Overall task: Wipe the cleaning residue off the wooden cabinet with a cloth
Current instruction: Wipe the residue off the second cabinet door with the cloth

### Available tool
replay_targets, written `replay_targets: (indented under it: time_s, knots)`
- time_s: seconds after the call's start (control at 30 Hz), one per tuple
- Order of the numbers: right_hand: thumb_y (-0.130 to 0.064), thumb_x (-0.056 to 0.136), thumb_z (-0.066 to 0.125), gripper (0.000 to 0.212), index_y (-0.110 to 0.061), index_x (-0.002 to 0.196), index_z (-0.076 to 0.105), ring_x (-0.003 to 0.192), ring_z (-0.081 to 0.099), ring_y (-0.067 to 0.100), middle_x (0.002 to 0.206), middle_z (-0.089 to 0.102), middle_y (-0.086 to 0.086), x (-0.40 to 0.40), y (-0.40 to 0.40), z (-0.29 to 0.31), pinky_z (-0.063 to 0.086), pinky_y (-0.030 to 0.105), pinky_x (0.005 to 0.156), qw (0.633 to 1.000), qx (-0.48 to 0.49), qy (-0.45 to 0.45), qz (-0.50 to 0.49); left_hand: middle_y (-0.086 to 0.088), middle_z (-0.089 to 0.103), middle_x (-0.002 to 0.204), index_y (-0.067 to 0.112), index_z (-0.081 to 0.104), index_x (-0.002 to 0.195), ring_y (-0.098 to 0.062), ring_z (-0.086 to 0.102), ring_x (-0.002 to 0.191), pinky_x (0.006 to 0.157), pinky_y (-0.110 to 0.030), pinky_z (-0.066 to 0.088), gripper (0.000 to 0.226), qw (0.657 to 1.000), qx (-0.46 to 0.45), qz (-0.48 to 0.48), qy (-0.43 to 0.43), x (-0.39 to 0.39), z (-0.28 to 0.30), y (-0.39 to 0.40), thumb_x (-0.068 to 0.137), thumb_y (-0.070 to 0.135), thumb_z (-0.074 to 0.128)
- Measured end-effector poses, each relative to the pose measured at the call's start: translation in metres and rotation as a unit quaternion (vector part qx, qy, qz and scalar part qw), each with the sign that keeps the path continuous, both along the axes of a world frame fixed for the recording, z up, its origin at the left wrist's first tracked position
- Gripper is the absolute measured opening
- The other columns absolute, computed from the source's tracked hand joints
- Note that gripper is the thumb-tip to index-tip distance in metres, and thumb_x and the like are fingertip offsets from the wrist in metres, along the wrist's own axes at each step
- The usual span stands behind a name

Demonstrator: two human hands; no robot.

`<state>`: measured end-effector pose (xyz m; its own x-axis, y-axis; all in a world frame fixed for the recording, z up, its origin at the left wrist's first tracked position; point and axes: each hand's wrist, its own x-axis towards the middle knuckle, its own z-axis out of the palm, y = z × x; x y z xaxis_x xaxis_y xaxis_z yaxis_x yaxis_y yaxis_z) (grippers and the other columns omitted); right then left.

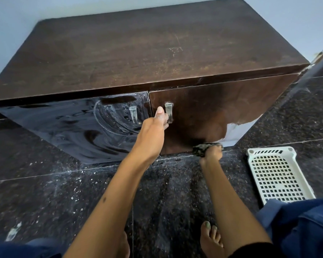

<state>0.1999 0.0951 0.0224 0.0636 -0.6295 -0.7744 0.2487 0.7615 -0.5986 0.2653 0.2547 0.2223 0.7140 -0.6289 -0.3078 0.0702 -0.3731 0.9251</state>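
Your bare foot (211, 239) stands on the dark floor (63, 192) at six o'clock. The wooden cabinet (147, 51) fills twelve o'clock, residue (104, 116) smearing its left door. The white basket (276, 174) lies at four o'clock. Your left hand (153, 131) curls around the right door's handle (168, 111); your right hand (213, 152) clenches the cloth (203, 148) against that door's bottom edge.

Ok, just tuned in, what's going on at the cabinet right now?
A person is wiping the wooden cabinet. The left hand holds the right door's handle, while the right hand rubs a dark cloth along that door's bottom edge. The left door shows white streaky residue.
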Motion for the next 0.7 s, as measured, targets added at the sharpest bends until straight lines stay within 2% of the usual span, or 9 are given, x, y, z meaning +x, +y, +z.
replay_targets:
  time_s: [0.1,0.23,0.27,0.33,0.37,0.4,0.5,0.57,0.7]
  knots:
    - [-0.008,0.098,0.03,0.027,0.0,0.09,0.055,0.066,0.061,0.028,0.08,0.063,0.018,0.015,0.041,-0.005,0.054,0.038,0.065,0.987,0.062,-0.066,0.131,-0.003,0.042,0.145,0.007,0.039,0.14,-0.01,0.045,0.128,0.098,-0.02,0.021,0.059,1.0,0.005,-0.002,-0.004,-0.003,0.0,0.0,0.1,0.043,0.015]
    - [-0.006,0.096,0.031,0.026,-0.003,0.08,0.052,0.071,0.054,0.027,0.08,0.055,0.015,0.015,0.047,-0.001,0.041,0.045,0.1,0.972,0.117,-0.115,0.168,-0.002,0.041,0.146,0.008,0.038,0.141,-0.008,0.044,0.129,0.109,-0.026,0.02,0.058,1.0,0.007,-0.011,0.014,-0.003,0.003,0.001,0.1,0.042,0.013]
    - [-0.005,0.095,0.03,0.029,-0.003,0.075,0.05,0.067,0.056,0.027,0.074,0.056,0.016,0.009,0.037,0.002,0.043,0.048,0.098,0.977,0.112,-0.105,0.148,-0.001,0.041,0.146,0.009,0.037,0.141,-0.008,0.044,0.129,0.112,-0.03,0.019,0.058,1.0,0.008,-0.015,0.019,-0.003,0.004,0.002,0.1,0.043,0.013]
    - [-0.003,0.096,0.027,0.034,0.001,0.072,0.051,0.051,0.06,0.025,0.058,0.059,0.017,-0.007,0.011,0.012,0.054,0.042,0.069,0.993,0.075,-0.059,0.075,0.0,0.04,0.147,0.01,0.036,0.142,-0.006,0.043,0.129,0.115,-0.033,0.017,0.058,0.999,0.011,-0.021,0.024,-0.003,0.006,0.004,0.1,0.043,0.013]
    - [-0.005,0.097,0.027,0.033,0.004,0.08,0.054,0.052,0.062,0.024,0.062,0.062,0.016,-0.012,0.0,0.021,0.053,0.035,0.058,0.997,0.055,-0.039,0.025,0.0,0.04,0.147,0.01,0.036,0.142,-0.006,0.043,0.129,0.115,-0.033,0.016,0.058,0.999,0.013,-0.022,0.022,-0.002,0.006,0.005,0.1,0.043,0.013]
    - [-0.006,0.099,0.029,0.03,0.004,0.097,0.057,0.068,0.066,0.025,0.078,0.065,0.014,-0.012,-0.006,0.03,0.052,0.031,0.06,0.999,0.032,-0.021,-0.021,0.0,0.04,0.146,0.009,0.036,0.141,-0.006,0.043,0.129,0.115,-0.034,0.016,0.058,1.0,0.014,-0.02,0.018,0.0,0.006,0.006,0.1,0.043,0.013]
    - [-0.004,0.098,0.032,0.043,-0.007,0.14,0.039,0.102,0.055,0.028,0.129,0.054,0.013,0.012,0.011,0.041,0.044,0.031,0.082,0.998,-0.019,-0.01,-0.054,-0.001,0.043,0.144,0.009,0.039,0.14,-0.008,0.046,0.127,0.117,-0.036,0.016,0.059,1.0,0.02,-0.01,0.009,0.004,0.005,0.004,0.1,0.043,0.014]
    - [0.001,0.094,0.032,0.05,-0.009,0.144,0.033,0.101,0.054,0.029,0.135,0.05,0.016,0.033,0.045,0.046,0.045,0.035,0.087,0.999,-0.041,-0.016,-0.02,-0.003,0.045,0.143,0.008,0.041,0.139,-0.009,0.047,0.126,0.117,-0.038,0.017,0.059,1.0,0.02,-0.004,0.009,0.002,0.004,0.001,0.1,0.043,0.014]
    - [-0.001,0.097,0.028,0.042,-0.003,0.137,0.04,0.096,0.052,0.028,0.129,0.052,0.021,0.039,0.068,0.043,0.046,0.043,0.093,0.997,0.044,-0.049,0.038,-0.005,0.043,0.144,0.007,0.039,0.139,-0.011,0.046,0.127,0.115,-0.035,0.017,0.058,1.0,0.013,0.006,0.017,-0.003,0.004,-0.001,0.1,0.042,0.014]
